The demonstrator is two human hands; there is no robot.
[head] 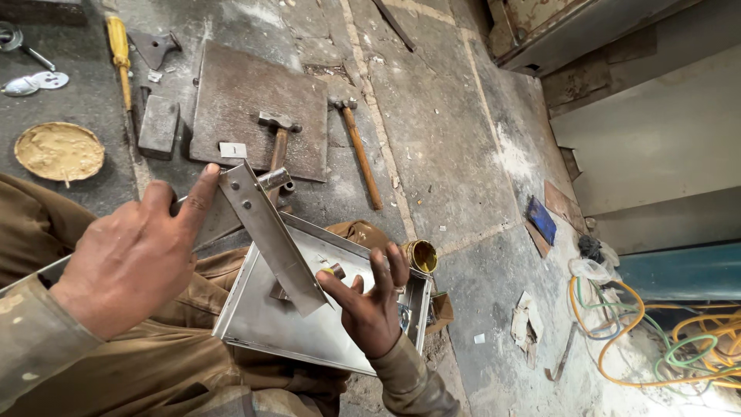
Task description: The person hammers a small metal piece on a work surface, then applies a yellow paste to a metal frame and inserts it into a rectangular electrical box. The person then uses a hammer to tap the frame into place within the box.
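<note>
Steel strip [272, 235] slants upper-left to lower-right, pinched by left hand [131, 259], right hand [370, 305]

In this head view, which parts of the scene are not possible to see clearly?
- Lower end of the metal strip: hidden behind the right hand.
- Floor of the metal tray: partly covered by the strip and both hands.
- Left hand: its palm faces away; only the thumb's contact with the strip shows.
- Coiled cables: cut off by the right edge.
</note>
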